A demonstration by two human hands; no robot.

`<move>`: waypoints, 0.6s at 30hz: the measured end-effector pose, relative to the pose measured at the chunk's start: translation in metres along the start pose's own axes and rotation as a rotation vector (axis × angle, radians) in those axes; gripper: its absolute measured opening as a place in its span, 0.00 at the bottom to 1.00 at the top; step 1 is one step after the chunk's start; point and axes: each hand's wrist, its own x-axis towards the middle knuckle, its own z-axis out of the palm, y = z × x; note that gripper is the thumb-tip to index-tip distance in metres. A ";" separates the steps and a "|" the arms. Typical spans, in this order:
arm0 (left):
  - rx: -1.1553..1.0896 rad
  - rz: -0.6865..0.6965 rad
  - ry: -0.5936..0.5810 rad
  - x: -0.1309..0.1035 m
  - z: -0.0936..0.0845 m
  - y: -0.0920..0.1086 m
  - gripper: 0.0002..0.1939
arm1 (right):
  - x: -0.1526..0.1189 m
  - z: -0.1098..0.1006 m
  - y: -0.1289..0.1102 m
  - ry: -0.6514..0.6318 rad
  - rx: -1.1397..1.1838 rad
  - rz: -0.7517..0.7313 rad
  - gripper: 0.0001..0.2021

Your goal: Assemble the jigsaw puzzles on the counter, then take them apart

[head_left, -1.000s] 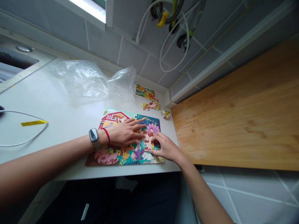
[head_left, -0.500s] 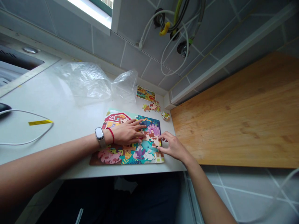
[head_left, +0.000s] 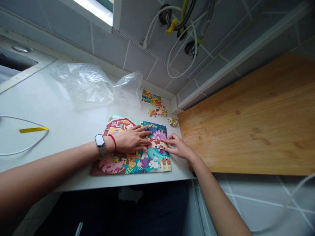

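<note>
A: Left hand (head_left: pixel 130 140)?
B: Spread, palm down on the puzzle (head_left: pixel 145 164) — fingers wide.
A: Right hand (head_left: pixel 179 148)?
B: Thumb and fingers pinching a brown-and-white piece (head_left: pixel 161 145), puzzle's right side.
A: Puzzle where?
B: Flat on the counter (head_left: pixel 69 127), near the front edge, left of the wooden board (head_left: pixel 246 127).
A: Others?
B: Loose pieces (head_left: pixel 161 111), picture card (head_left: pixel 151 97) behind — clear plastic bag (head_left: pixel 86 83) back left.
</note>
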 end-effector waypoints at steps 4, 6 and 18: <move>0.003 0.004 0.000 -0.001 0.000 0.000 0.18 | 0.006 -0.006 0.000 -0.028 -0.010 0.007 0.25; 0.006 0.006 -0.002 0.000 0.000 0.000 0.18 | 0.007 -0.007 -0.002 -0.031 -0.011 0.015 0.25; 0.029 -0.008 -0.065 0.001 -0.001 0.000 0.20 | 0.002 0.007 -0.035 0.051 -0.295 0.145 0.16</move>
